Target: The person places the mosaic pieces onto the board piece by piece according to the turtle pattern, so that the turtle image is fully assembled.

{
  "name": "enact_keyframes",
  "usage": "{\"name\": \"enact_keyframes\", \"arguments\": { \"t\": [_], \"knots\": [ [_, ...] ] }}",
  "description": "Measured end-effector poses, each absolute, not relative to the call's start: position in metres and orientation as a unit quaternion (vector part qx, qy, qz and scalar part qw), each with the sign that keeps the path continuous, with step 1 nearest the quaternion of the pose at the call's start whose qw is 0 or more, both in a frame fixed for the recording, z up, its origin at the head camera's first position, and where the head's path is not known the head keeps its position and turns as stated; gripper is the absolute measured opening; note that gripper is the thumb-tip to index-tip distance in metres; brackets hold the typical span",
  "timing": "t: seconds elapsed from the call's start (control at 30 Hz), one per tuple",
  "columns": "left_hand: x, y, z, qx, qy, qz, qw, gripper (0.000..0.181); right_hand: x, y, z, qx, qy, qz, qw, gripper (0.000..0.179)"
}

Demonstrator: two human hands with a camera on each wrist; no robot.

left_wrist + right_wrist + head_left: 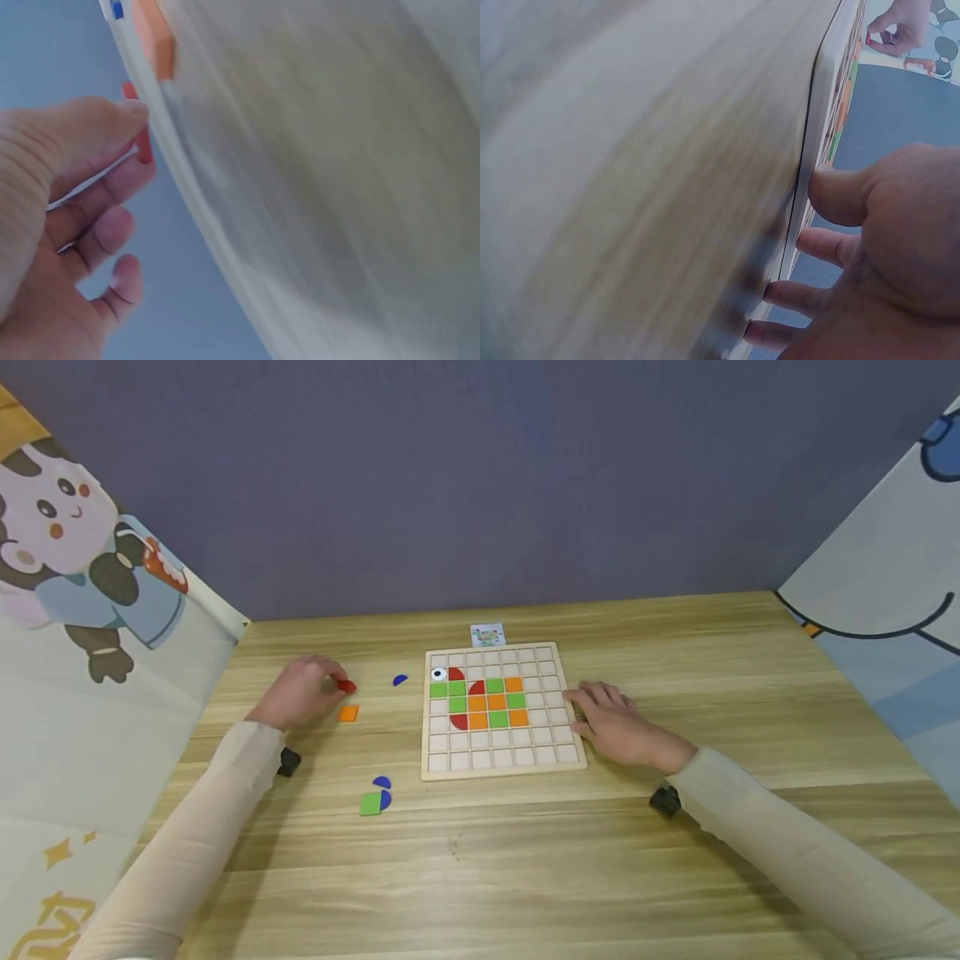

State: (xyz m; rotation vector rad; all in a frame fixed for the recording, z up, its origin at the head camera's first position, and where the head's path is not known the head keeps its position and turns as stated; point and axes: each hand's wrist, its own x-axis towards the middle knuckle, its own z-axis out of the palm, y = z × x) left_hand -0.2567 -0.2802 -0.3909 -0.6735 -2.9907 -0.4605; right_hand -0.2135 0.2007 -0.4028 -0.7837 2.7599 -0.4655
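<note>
Between thumb and fingertips my left hand (303, 689) pinches a small red piece (347, 686), seen edge-on as a thin red tile (142, 142) in the left wrist view. An orange square tile (348, 714) lies on the table just below that hand. My right hand (611, 720) rests at the right edge of the wooden grid board (504, 760), thumb and fingertips against its rim, fingers loosely spread. On the board, green, orange and red tiles form a figure with a round eye tile (438, 674) at its upper left.
A blue half-round piece (401, 680) lies left of the board. Nearer to me are a green square (371, 804) and two more blue half-rounds (382, 782). A small picture card (487, 635) sits at the board's far edge, and a dark partition (510, 485) rises behind the table.
</note>
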Motion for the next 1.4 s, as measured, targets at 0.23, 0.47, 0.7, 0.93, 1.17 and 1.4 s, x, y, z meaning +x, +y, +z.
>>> {"name": "enact_keyframes", "arguments": {
  "t": [0.23,0.47,0.7,0.93,1.17,1.4],
  "knots": [
    [-0.256,-0.263,-0.384,-0.263,-0.948,-0.161,0.076,0.016,-0.213,0.201,-0.403,-0.267,0.943,-0.159,0.118,0.049],
    [-0.253,-0.240,-0.372,-0.299,-0.936,-0.157,0.103,0.017,-0.213,0.201,-0.403,-0.265,0.944,-0.159,0.118,0.049],
    [-0.252,-0.213,-0.364,-0.310,-0.935,-0.149,0.087,0.019,-0.212,0.200,-0.403,-0.264,0.943,-0.160,0.122,0.049],
    [-0.256,-0.183,-0.361,-0.343,-0.923,-0.151,0.085,0.020,-0.212,0.200,-0.403,-0.265,0.943,-0.160,0.119,0.050],
    [-0.262,-0.143,-0.359,-0.364,-0.918,-0.147,0.059,0.017,-0.212,0.200,-0.402,-0.266,0.943,-0.161,0.118,0.050],
    [-0.269,-0.098,-0.363,-0.394,-0.909,-0.132,0.032,0.014,-0.213,0.201,-0.402,-0.264,0.944,-0.159,0.121,0.050]
  ]
}}
